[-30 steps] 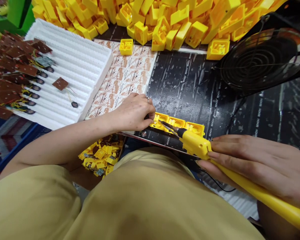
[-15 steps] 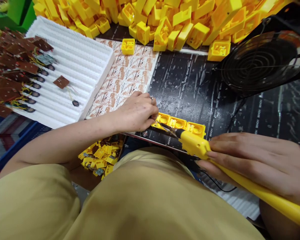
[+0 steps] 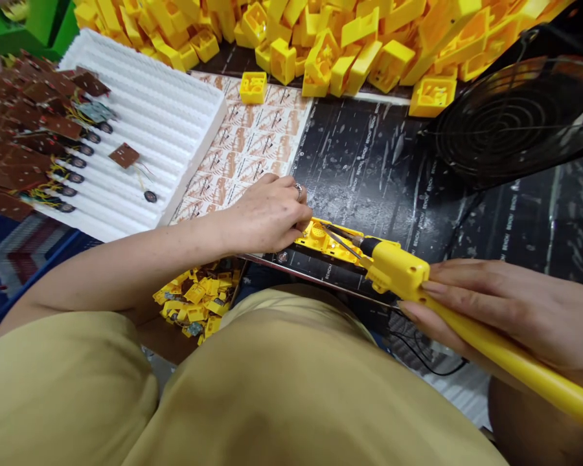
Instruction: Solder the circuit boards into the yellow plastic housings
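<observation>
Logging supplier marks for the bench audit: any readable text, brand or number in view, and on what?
"BENCHI": white, repeated in rows across the black mat.
Print on the patterned paper sheet: too small to read.
No lettering visible on the yellow soldering iron.

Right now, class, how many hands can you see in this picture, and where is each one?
2. The left hand touches the row of yellow cases at the centre. The right hand grips the yellow soldering iron, lower right. None looks hidden.
</observation>
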A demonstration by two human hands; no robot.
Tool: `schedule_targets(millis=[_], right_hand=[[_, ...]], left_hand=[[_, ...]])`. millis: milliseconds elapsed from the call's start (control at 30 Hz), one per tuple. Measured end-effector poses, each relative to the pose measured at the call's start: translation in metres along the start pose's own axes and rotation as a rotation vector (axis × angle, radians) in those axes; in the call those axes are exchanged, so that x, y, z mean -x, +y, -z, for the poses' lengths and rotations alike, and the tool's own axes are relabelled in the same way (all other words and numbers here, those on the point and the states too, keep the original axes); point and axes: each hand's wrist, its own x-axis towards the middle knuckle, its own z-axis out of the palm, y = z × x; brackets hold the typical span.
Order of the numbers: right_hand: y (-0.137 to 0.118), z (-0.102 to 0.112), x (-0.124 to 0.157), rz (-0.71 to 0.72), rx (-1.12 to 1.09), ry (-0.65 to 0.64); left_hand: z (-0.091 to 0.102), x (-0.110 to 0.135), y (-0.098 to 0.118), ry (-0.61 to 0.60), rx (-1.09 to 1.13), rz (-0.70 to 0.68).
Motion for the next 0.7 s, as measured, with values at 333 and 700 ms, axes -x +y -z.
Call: schedule_targets(millis=[333,700], right_hand=[[0.014,0.001,0.011,-0.009,0.095,0.087],[0.016,-0.001,0.017,0.041,0.06,0.086]], left_hand=[[-0.001,0.04,-0.011,-0.093,-0.153,-0.169],[-0.016,0.028,-0.012,0.156,0.262,-0.002]])
